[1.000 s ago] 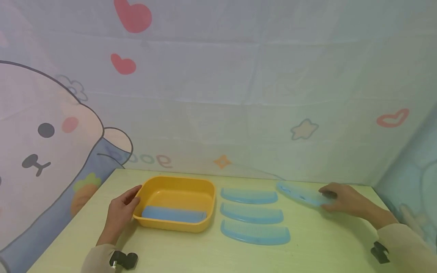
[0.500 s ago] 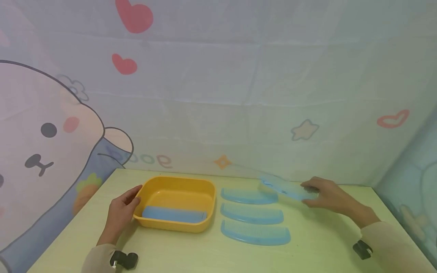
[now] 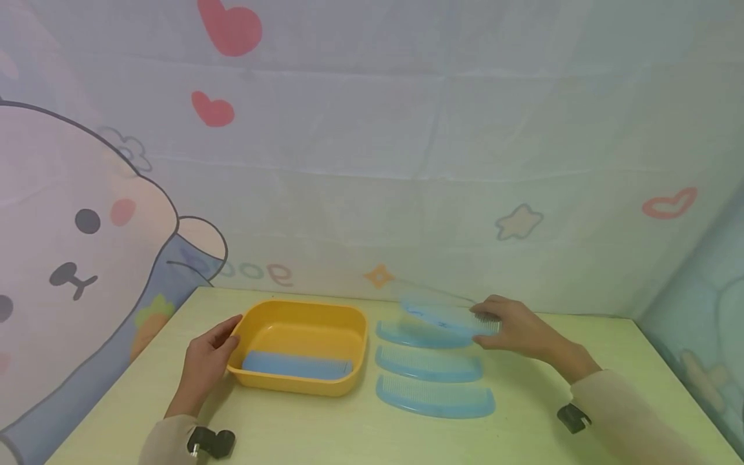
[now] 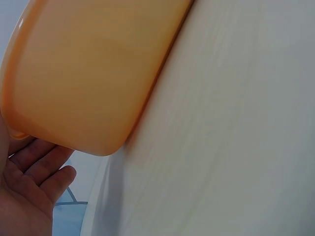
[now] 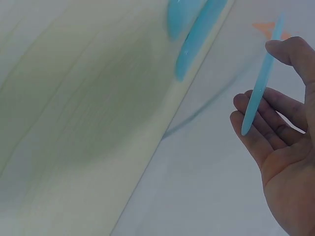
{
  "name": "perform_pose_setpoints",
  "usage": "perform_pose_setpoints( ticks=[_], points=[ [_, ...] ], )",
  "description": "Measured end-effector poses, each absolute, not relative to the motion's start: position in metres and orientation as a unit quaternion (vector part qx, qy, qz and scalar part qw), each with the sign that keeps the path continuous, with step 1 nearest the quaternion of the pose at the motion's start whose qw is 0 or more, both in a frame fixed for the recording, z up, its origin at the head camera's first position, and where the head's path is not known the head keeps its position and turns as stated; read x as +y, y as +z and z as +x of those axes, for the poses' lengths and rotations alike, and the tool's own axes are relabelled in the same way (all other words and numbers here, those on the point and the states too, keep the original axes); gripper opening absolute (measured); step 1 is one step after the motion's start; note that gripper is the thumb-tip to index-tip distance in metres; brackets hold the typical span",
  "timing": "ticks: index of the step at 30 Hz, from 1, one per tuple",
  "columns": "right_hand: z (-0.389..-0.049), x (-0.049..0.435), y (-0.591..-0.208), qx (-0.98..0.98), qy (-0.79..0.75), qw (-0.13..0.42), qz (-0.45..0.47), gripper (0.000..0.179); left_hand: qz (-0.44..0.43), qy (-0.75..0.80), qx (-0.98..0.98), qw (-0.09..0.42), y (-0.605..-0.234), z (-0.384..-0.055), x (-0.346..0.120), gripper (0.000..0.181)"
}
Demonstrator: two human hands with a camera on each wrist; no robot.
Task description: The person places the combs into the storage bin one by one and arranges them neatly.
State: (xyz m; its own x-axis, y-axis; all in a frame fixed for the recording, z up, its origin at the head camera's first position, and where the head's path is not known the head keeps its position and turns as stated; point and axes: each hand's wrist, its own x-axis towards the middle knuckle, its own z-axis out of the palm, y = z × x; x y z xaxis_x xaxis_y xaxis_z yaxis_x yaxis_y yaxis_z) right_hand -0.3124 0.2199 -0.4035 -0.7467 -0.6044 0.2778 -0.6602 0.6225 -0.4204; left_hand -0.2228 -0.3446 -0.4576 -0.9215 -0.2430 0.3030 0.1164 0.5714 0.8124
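My right hand [image 3: 514, 329] pinches a translucent light-blue comb [image 3: 436, 316] between thumb and fingers at its right end. This comb is raised, tilted, and overlaps the rearmost of three blue combs lying in a column, teeth toward the back. In the right wrist view the held comb [image 5: 258, 93] shows edge-on, thumb on one side and fingers on the other. At the left, my left hand [image 3: 206, 361] holds the rim of a yellow plastic tray [image 3: 296, 385]. Another blue comb [image 3: 296, 365] lies inside along its front wall. The left wrist view shows fingers [image 4: 42, 162] under the rim.
Right of the tray lie the front comb [image 3: 436, 405], the middle comb [image 3: 427, 369] and the rear comb [image 3: 421, 336]. The pale wooden table [image 3: 360, 433] ends at a printed cloth backdrop [image 3: 360, 194]. Black camera mounts sit on both wrists.
My right hand has carried its comb leftward from the table's right side to over the rear comb. The left hand, the tray and the lying combs have stayed in place.
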Motion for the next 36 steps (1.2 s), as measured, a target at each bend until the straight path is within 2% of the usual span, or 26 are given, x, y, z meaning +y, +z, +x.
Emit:
perform_pose_setpoints(
  ticks=[22,36],
  points=[
    [-0.312,0.131,-0.393,-0.869,0.282,0.059,0.403,0.049,0.046,-0.465,-0.865,0.183,-0.456,-0.222,-0.346,0.041],
    [-0.304,0.082,-0.389,-0.863,0.293,0.033,0.411,0.051,0.045,-0.469,-0.862,0.184,-0.457,-0.223,-0.345,0.041]
  ],
)
